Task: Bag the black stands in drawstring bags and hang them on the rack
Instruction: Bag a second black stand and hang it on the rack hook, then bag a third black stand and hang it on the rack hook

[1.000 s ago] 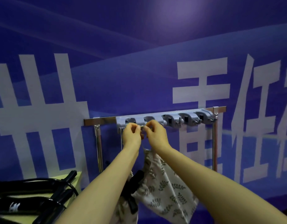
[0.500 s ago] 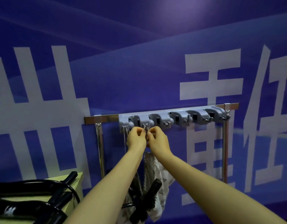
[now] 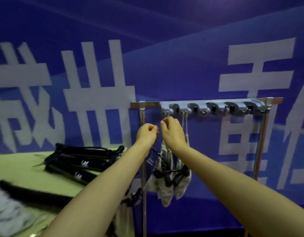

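Note:
A metal rack [image 3: 207, 102] carries a grey hook strip [image 3: 219, 108] with several hooks. Two cords drop from the leftmost hooks, the first cord [image 3: 165, 115] and the second cord [image 3: 185, 122]. Below them hang leaf-print drawstring bags [image 3: 165, 195] with black stands [image 3: 173, 176] poking out. My left hand [image 3: 147, 134] is curled shut just left of the cords, with nothing visible in it. My right hand [image 3: 172, 132] is pinched, its fingertips right at the first cord. Whether it grips that cord is unclear.
A yellow-green table [image 3: 19, 168] at the left holds a pile of black stands [image 3: 82, 159], one more black stand [image 3: 33, 194] and pale fabric [image 3: 9, 218]. The rack's legs [image 3: 144, 177] stand against a blue banner wall with white characters.
Both hands have come down and left from the second hook. The bag now hangs there by its cord. My view has swung left, so the table shows more.

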Motion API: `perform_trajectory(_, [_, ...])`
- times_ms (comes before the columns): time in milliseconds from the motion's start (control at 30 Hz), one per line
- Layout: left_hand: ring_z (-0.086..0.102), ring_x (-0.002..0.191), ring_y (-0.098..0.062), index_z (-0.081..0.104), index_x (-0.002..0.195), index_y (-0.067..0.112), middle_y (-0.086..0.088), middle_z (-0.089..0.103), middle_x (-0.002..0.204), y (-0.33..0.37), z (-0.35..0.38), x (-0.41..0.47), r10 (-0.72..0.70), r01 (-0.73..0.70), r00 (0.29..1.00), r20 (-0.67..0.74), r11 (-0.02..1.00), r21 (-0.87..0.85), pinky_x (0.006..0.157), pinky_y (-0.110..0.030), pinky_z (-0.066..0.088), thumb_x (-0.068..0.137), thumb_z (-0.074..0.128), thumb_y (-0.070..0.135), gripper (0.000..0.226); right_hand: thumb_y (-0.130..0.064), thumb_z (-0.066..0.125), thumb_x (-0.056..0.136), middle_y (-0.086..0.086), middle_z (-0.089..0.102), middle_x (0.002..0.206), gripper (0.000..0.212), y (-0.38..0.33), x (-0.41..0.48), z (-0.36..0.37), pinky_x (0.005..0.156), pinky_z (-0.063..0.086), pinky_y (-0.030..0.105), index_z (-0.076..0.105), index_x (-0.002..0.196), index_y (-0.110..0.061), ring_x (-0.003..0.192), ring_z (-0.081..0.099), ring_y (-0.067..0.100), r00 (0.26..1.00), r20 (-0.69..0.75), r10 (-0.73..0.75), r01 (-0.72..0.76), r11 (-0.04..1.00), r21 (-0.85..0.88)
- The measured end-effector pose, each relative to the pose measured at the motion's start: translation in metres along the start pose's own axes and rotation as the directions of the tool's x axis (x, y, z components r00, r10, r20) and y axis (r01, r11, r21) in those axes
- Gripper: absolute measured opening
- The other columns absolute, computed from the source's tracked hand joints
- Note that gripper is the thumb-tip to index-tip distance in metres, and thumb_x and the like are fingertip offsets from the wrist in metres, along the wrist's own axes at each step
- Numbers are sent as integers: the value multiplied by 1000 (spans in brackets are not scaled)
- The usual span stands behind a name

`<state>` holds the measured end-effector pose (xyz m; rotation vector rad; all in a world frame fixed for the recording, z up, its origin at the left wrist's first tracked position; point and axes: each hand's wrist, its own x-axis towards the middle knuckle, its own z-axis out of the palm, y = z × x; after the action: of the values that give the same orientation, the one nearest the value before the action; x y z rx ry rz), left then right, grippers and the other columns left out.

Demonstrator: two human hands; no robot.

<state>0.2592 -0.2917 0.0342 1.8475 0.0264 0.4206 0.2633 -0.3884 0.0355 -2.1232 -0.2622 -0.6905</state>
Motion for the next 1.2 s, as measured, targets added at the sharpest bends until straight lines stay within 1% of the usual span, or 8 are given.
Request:
perform_trajectory(100, [54, 60, -15, 58, 78, 12, -6, 60, 74, -9, -60, -28, -12, 9, 998, -54, 999, -54, 53, -25, 45, 96, 45, 13, 22, -29, 40, 99, 12, 61, 107, 26, -37, -30, 23, 70, 36, 30, 58, 104, -10, 89, 56, 24, 996, 90, -29, 24, 998, 63])
perform_trajectory(233, [53, 57, -14, 56, 71, 16, -5, 59, 71, -34, -153, -65, -44, 46, 982, -185, 999, 3, 55, -27, 45, 95, 46, 15, 26, -28, 40, 100, 9, 58, 92, 25, -92, -75, 49, 72, 42, 39, 54, 95, -9, 84, 55, 26, 977, 197, -82, 51, 986, 158])
perform_trajectory(400, [58, 76, -23, 57, 83, 15, -2, 61, 81, -78, -260, -128, 129, 88, 934, -333, 820, 566, 69, -33, 46, 94, 50, 26, 17, -29, 40, 100, 5, 58, 89, 25, -154, -133, 95, 74, 40, 35, 55, 96, -9, 85, 54, 22, 933, 317, -170, 97, 967, 235])
perform_trajectory(533, [54, 87, -20, 58, 87, 16, 2, 59, 86, -104, -311, -164, 289, 104, 887, -361, 635, 765, 72, -34, 46, 91, 54, 35, 19, -32, 42, 99, 4, 63, 96, 27, -185, -175, 128, 80, 47, 38, 59, 104, -11, 90, 59, 20, 878, 416, -235, 128, 955, 268])
perform_trajectory(833, [52, 108, -28, 50, 121, 14, -12, 50, 122, -152, -386, -186, -78, 352, 927, -367, 520, 778, 87, -35, 46, 86, 60, 42, 47, -33, 41, 100, 7, 64, 106, 30, -211, -208, 168, 79, 43, 34, 57, 110, -10, 91, 56, 19, 840, 509, -189, 84, 972, 221])
perform_trajectory(933, [55, 80, -19, 58, 92, 16, -3, 58, 92, -157, -390, -194, -88, 325, 940, -329, 524, 787, 72, -31, 48, 90, 58, 29, 14, -33, 41, 100, 8, 64, 107, 30, -211, -214, 173, 80, 45, 34, 57, 111, -10, 91, 57, 19, 825, 535, -182, 73, 973, 219])
perform_trajectory(1067, [53, 69, -18, 54, 75, 16, -1, 58, 76, -162, -389, -195, -25, 314, 937, -348, 493, 811, 60, -31, 42, 93, 47, 16, 19, -34, 42, 99, 7, 64, 110, 30, -208, -218, 180, 89, 50, 41, 57, 112, -12, 100, 60, 23, 811, 565, -153, 47, 979, 198])
perform_trajectory(1200, [56, 87, -24, 48, 123, 19, -10, 52, 118, -163, -391, -188, 68, 295, 909, -412, 592, 750, 65, -32, 43, 93, 50, 16, 30, -33, 42, 99, 7, 64, 104, 29, -206, -219, 184, 84, 48, 38, 57, 110, -10, 95, 60, 22, 801, 585, -129, 14, 980, 197])
